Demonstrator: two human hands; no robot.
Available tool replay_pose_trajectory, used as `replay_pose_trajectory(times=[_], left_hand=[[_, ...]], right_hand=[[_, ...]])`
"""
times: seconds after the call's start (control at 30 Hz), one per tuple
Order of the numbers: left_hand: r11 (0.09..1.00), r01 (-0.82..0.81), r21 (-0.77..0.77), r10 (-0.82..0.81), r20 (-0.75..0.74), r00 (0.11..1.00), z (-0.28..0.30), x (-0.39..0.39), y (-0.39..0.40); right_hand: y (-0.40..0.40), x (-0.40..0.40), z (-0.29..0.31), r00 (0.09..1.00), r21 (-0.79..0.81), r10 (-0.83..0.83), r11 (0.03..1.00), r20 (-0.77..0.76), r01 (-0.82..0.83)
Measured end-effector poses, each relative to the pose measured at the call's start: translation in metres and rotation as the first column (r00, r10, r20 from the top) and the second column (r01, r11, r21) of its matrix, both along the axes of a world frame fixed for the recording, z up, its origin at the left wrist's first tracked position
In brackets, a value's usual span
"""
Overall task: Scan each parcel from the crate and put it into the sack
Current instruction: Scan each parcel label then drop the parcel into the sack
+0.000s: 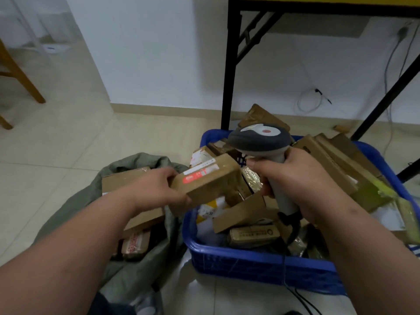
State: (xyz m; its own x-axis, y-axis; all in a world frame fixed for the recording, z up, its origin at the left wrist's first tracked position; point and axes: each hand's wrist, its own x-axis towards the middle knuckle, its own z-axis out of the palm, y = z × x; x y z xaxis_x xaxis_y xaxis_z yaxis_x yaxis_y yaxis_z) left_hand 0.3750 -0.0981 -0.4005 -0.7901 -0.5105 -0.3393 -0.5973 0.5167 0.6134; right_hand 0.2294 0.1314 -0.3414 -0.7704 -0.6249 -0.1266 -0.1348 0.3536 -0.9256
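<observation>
Scanning step, head view. A small cardboard parcel (209,178) is gripped at its near end by the left hand (159,189), fingers curled over its top edge and thumb beneath, so that the face bearing the white and red shipping label (200,172) is turned upward. The parcel is held clear of the pile, just left of the right hand (302,180), which is wrapped closed around the grip of a handheld barcode scanner (261,142). The scanner head is carried above and just beyond the parcel's far end; its window is not visible, so whether it is aimed at the label cannot be told. Its dark cable (293,226) trails down from the handle, below the right hand.

Beneath both hands stands the blue plastic crate (250,260), in which many cardboard parcels lie heaped at mixed angles. Below and to the left of the left hand, the grey-green sack (127,276) lies on the tiled floor with its mouth open; several brown parcels are seen inside it. This placement, judged from the layout, allows a scanned parcel to be dropped by the left hand with a short sideways move. Much of the crate appears not yet emptied.
</observation>
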Motion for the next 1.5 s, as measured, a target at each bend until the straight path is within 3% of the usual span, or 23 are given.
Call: replay_pose_trajectory(times=[0.1,0.27,0.37,0.5,0.7,0.8,0.93,1.0,1.1,1.23,1.33,1.4,1.5], left_hand=[[0.889,-0.179,0.420,0.247,-0.112,0.962,0.016,0.018,0.005],[0.489,-0.150,0.859,0.451,-0.102,0.886,0.037,0.036,0.023],[0.291,-0.035,0.956,0.436,-0.100,0.894,0.044,0.040,0.036],[0.161,0.068,0.985,0.385,-0.126,0.914,0.050,0.035,0.056],[0.111,0.145,0.983,0.343,-0.174,0.923,0.050,0.026,0.071],[0.257,0.166,0.952,0.406,-0.262,0.875,0.045,0.017,0.070],[0.544,0.012,0.839,0.497,-0.334,0.801,0.038,0.006,0.071],[0.571,-0.002,0.821,0.466,-0.322,0.824,0.037,0.005,0.072],[0.547,-0.025,0.837,0.486,-0.292,0.824,0.037,0.005,0.068],[0.280,-0.061,0.958,0.598,-0.124,0.792,0.038,0.004,0.059],[0.172,0.002,0.985,0.576,-0.102,0.811,0.039,0.007,0.054],[0.164,0.027,0.986,0.527,-0.111,0.843,0.038,0.008,0.054],[0.244,0.012,0.970,0.491,-0.134,0.861,0.037,0.007,0.058]], right_hand=[[0.005,0.003,0.004,0.999,-0.042,-0.036,0.998,0.015,0.037],[0.012,0.019,0.008,0.989,-0.171,-0.102,0.978,0.110,0.120],[0.012,0.029,0.013,0.956,-0.280,-0.128,0.938,0.266,0.203],[0.005,0.045,0.018,0.904,-0.426,-0.045,0.871,0.424,0.243],[-0.007,0.062,0.016,0.943,-0.554,-0.001,0.809,0.333,0.197],[-0.008,0.063,0.012,0.962,-0.515,-0.014,0.842,0.271,0.157],[-0.011,0.069,0.008,0.969,-0.518,0.021,0.848,0.248,0.114],[-0.013,0.072,0.008,0.966,-0.548,0.052,0.830,0.254,0.100],[-0.013,0.074,0.010,0.956,-0.575,0.109,0.815,0.273,0.071],[-0.012,0.071,0.012,0.946,-0.571,0.096,0.814,0.310,0.104],[-0.012,0.066,0.013,0.940,-0.558,0.066,0.818,0.333,0.140],[-0.011,0.066,0.013,0.937,-0.556,0.072,0.819,0.343,0.141],[-0.009,0.070,0.013,0.950,-0.546,0.091,0.833,0.298,0.092]])
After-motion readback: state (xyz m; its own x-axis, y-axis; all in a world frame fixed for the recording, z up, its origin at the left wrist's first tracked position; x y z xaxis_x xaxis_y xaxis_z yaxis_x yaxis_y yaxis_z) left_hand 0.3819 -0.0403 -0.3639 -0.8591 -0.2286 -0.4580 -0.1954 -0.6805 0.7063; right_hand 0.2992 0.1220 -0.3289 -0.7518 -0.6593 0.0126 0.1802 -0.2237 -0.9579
